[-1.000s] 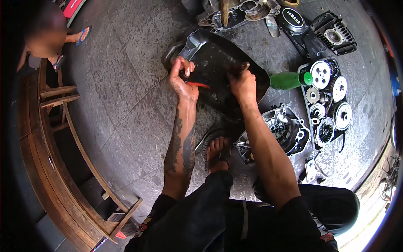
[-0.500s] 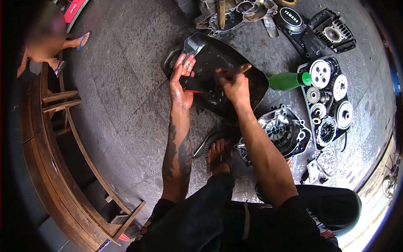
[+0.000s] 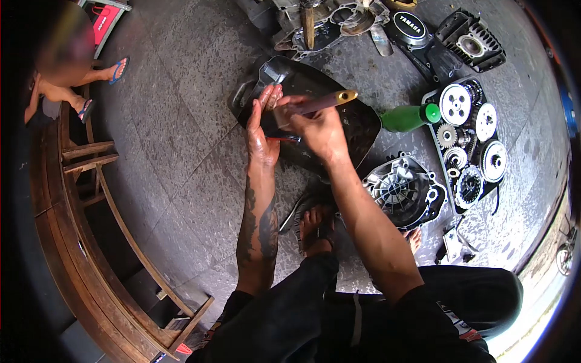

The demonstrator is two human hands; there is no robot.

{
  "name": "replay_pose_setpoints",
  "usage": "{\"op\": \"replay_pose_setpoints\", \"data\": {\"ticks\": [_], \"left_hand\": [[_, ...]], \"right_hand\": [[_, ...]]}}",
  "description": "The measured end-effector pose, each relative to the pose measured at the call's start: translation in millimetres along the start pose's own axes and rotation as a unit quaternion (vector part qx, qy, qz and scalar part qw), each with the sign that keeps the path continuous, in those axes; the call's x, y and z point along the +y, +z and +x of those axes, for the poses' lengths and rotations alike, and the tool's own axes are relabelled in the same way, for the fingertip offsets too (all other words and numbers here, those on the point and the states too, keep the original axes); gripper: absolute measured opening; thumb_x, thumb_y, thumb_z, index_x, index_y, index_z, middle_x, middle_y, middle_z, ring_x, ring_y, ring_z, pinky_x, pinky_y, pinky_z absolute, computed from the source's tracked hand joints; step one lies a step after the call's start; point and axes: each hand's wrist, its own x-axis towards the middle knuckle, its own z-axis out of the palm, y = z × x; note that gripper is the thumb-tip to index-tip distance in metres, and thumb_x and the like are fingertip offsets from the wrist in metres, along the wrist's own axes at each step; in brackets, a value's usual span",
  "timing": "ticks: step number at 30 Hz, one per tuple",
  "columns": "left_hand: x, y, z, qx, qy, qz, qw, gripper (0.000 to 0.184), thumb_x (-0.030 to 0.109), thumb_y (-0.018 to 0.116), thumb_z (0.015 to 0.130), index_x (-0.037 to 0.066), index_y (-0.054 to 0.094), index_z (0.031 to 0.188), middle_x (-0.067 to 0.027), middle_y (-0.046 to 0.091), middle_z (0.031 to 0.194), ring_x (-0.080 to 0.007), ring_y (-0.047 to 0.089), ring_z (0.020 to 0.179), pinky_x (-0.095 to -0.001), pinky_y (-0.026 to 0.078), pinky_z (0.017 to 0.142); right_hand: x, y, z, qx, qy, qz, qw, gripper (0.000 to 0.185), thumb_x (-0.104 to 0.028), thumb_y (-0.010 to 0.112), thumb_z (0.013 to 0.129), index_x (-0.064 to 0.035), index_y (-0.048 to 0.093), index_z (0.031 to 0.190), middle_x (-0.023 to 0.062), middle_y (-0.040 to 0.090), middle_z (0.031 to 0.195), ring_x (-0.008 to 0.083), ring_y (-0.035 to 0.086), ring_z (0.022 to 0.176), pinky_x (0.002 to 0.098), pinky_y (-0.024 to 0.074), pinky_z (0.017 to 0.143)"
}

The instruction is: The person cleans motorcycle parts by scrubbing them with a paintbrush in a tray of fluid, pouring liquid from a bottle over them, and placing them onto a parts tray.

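My right hand (image 3: 318, 130) is closed round a brush (image 3: 327, 103) with a brown handle, its end pointing up to the right. The brush head is by the fingers of my left hand (image 3: 261, 130). Below those fingers is a small dark part with a red edge (image 3: 283, 138), held against the left palm. Both hands are over a black pan (image 3: 357, 124) on the floor. At the pan's far left end lies a shiny grey piece (image 3: 273, 71). A green bottle (image 3: 402, 118) lies at the pan's right edge.
An engine cover (image 3: 399, 189) sits right of my foot. Beyond it a tray (image 3: 446, 163) holds several gears. Engine casings (image 3: 357, 18), a Yamaha cover (image 3: 410, 29) and a finned cylinder (image 3: 472, 45) lie at the top. A wooden bench (image 3: 78, 254) and a seated person (image 3: 66, 54) are at left.
My right hand has moved left with the brush, up to my left hand. The brush handle now shows more fully. The view has shifted slightly.
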Motion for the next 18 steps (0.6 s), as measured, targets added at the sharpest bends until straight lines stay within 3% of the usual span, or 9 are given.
{"op": "replay_pose_setpoints", "data": {"ticks": [2,4,6,8,9,12,13,16,18], "left_hand": [[0.1,-1.2,1.0,0.007,0.0,0.007,1.0,0.059,0.042,0.038,0.102,0.0,0.038,0.143,-0.0154,0.041,0.146,-0.0225,0.037,0.137,-0.0377,0.026,0.115],[3.4,-2.1,5.2,-0.002,0.007,0.0,1.0,0.058,0.042,0.039,0.102,0.0,0.038,0.143,-0.0137,0.042,0.147,-0.022,0.037,0.137,-0.0369,0.024,0.115],[-0.4,-6.8,-1.3,0.056,-0.015,0.021,0.998,0.058,0.042,0.04,0.102,0.003,0.038,0.143,-0.0108,0.042,0.147,-0.0213,0.037,0.137,-0.0343,0.025,0.113],[-5.4,-7.4,-0.4,0.03,-0.02,0.019,0.999,0.056,0.042,0.04,0.101,0.005,0.039,0.144,-0.0087,0.044,0.147,-0.0203,0.039,0.136,-0.033,0.025,0.11],[-6.5,-6.6,2.7,0.027,-0.015,0.011,0.999,0.055,0.039,0.039,0.102,0.004,0.038,0.144,-0.0091,0.044,0.146,-0.0206,0.04,0.135,-0.0333,0.028,0.109],[-2.6,-3.6,3.3,0.039,-0.015,-0.01,0.999,0.051,0.034,0.04,0.102,0.004,0.039,0.143,-0.0105,0.046,0.144,-0.0207,0.044,0.131,-0.0343,0.032,0.107],[-1.8,-4.3,0.9,0.041,-0.015,0.02,0.999,0.049,0.032,0.042,0.101,0.004,0.041,0.142,-0.0106,0.047,0.143,-0.0208,0.046,0.13,-0.034,0.034,0.106],[-2.5,-5.6,-1.5,0.055,-0.03,0.033,0.997,0.045,0.028,0.046,0.099,0.005,0.045,0.138,-0.0104,0.052,0.138,-0.0211,0.05,0.126,-0.0333,0.037,0.101],[-4.8,-6.0,-1.1,0.067,-0.033,0.042,0.996,0.044,0.028,0.046,0.099,0.006,0.046,0.137,-0.0102,0.054,0.135,-0.0213,0.051,0.124,-0.0336,0.037,0.101]], "right_hand": [[16.3,-2.0,-4.6,0.013,0.004,0.005,1.0,0.019,-0.004,0.067,0.079,-0.0009,0.071,0.097,0.0154,0.072,0.091,0.0184,0.071,0.081,0.0304,0.0546,0.071],[16.7,-13.8,-0.4,0.049,-0.014,-0.227,0.973,0.02,-0.003,0.067,0.078,0.0,0.07,0.098,0.0101,0.072,0.079,0.0153,0.069,0.074,0.0284,0.0541,0.07],[14.6,-17.3,1.3,0.055,0.014,-0.221,0.974,0.019,-0.004,0.067,0.079,-0.0003,0.07,0.097,0.0095,0.071,0.075,0.015,0.069,0.073,0.0285,0.054,0.069],[-0.3,-12.4,1.3,0.008,0.011,-0.072,0.997,0.021,-0.006,0.07,0.083,-0.004,0.069,0.104,0.0074,0.072,0.089,0.0098,0.066,0.079,0.0272,0.0533,0.07],[-1.6,-5.4,-0.6,0.01,-0.005,-0.031,0.999,0.017,-0.008,0.067,0.08,-0.0026,0.071,0.096,0.0203,0.07,0.084,0.0302,0.071,0.082,0.0367,0.0554,0.072],[26.0,-15.5,-0.3,0.065,-0.078,-0.249,0.963,0.017,-0.009,0.067,0.081,-0.0016,0.071,0.095,0.0225,0.069,0.083,0.0361,0.069,0.083,0.041,0.0553,0.072],[29.8,-22.3,1.1,0.052,-0.025,-0.36,0.931,0.016,-0.012,0.067,0.081,-0.0012,0.07,0.093,0.0241,0.068,0.084,0.0402,0.067,0.084,0.0449,0.0548,0.074],[26.3,-21.0,-2.1,0.045,0.062,-0.446,0.892,0.016,-0.014,0.067,0.081,-0.002,0.07,0.091,0.025,0.067,0.083,0.0408,0.066,0.083,0.047,0.0543,0.075],[19.4,-15.9,-1.1,0.062,-0.003,-0.357,0.932,0.016,-0.014,0.067,0.082,-0.0015,0.069,0.091,0.0256,0.066,0.083,0.0417,0.065,0.083,0.0479,0.054,0.075]]}}
